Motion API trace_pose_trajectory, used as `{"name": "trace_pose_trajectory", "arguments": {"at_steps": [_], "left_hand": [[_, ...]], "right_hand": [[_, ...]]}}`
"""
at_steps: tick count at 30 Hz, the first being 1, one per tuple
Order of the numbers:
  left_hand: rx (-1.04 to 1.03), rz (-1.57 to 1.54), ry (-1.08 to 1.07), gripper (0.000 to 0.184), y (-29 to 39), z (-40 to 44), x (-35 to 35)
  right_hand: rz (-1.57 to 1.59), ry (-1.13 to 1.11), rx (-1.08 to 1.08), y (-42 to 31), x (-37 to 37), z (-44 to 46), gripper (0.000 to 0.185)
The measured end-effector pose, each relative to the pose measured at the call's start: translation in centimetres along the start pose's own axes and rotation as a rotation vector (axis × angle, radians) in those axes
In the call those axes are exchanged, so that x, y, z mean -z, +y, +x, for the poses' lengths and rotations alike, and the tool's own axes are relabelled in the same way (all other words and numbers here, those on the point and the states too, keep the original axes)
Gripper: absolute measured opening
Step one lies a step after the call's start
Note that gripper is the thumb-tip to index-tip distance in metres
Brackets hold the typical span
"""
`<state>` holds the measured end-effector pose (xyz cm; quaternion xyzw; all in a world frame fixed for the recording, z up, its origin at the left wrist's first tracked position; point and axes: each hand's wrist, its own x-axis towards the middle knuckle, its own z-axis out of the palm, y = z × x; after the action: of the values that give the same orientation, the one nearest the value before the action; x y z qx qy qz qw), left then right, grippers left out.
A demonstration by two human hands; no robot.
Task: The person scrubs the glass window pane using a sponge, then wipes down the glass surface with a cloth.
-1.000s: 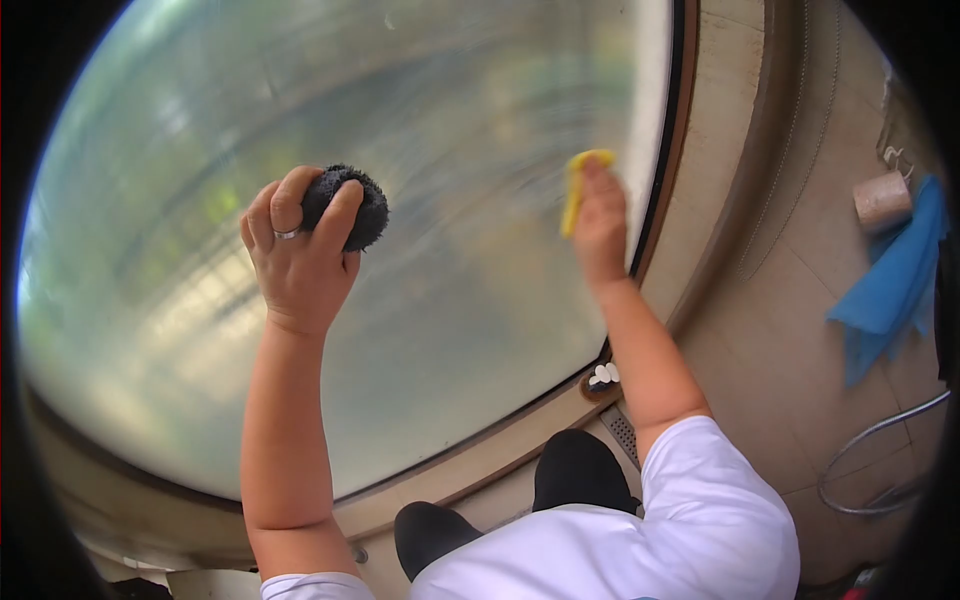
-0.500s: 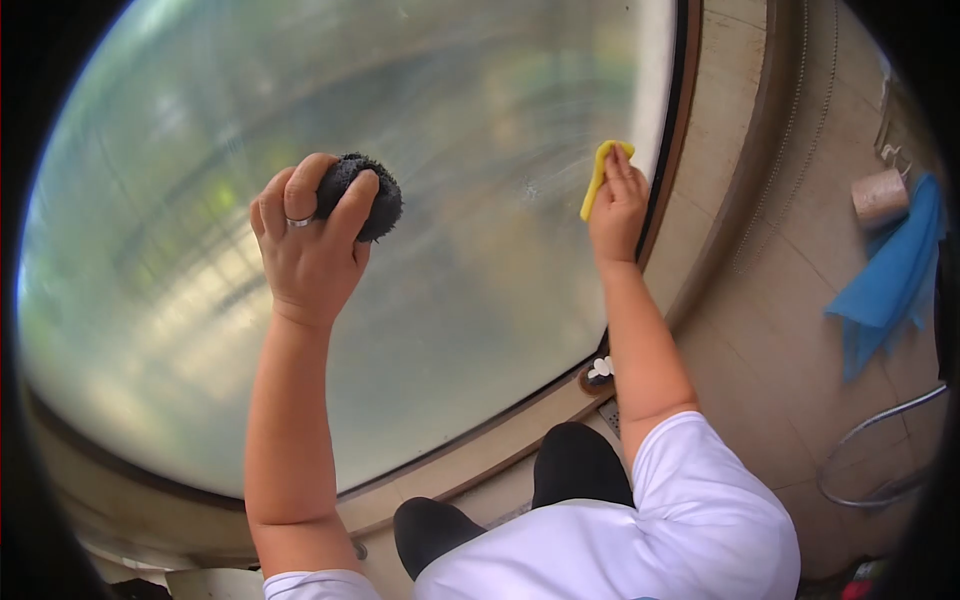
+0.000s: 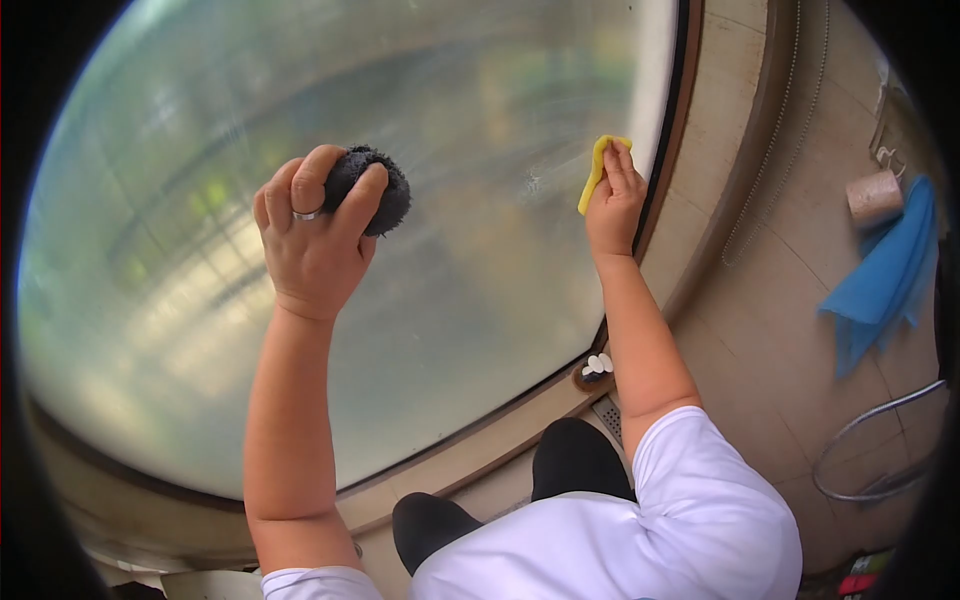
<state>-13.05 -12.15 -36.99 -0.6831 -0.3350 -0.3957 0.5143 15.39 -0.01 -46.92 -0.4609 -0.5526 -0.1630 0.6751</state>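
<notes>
A dark, fuzzy round scrubbing pad (image 3: 384,203) is gripped in my left hand (image 3: 312,240), which has a ring on one finger. Both appear at the large cloudy window pane (image 3: 450,310), left of its middle. Close to the pane's right edge, my right hand (image 3: 615,208) pinches a thin yellow sponge cloth (image 3: 592,182) between thumb and fingers. Whether the cloth presses on the glass I cannot tell. Faint streaks and a whitish smudge (image 3: 533,181) mark the glass between my hands.
A dark frame and tiled ledge (image 3: 690,215) border the pane on the right. A bead chain (image 3: 770,170) hangs beside it. Farther right are a toilet paper roll (image 3: 874,197), a blue cloth (image 3: 880,285) and a metal hose (image 3: 850,440). A small white-topped object (image 3: 596,366) sits at the lower corner.
My left hand and the scrubbing pad have shifted slightly up and right. My right hand with the yellow cloth sits a touch higher and left. Both holds are unchanged.
</notes>
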Motion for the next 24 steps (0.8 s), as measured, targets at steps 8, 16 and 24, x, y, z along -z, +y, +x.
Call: {"name": "trace_pose_trajectory", "arguments": {"at_steps": [8, 16, 24], "left_hand": [[0.013, -0.015, 0.020, 0.046, -0.4, -0.5, -0.1], [-0.091, -0.034, -0.113, 0.045, -0.8, 0.0, 1.0], [-0.034, 0.019, -0.013, 0.046, -1.2, -0.5, 0.6]], "right_hand": [[-0.168, 0.116, 0.095, 1.5, -0.6, -1.2, 0.039], [-0.020, -0.239, 0.425, -4.6, -2.0, -10.3, 0.039], [0.155, -0.046, -0.170, 1.5, -0.6, -6.2, 0.038]]}}
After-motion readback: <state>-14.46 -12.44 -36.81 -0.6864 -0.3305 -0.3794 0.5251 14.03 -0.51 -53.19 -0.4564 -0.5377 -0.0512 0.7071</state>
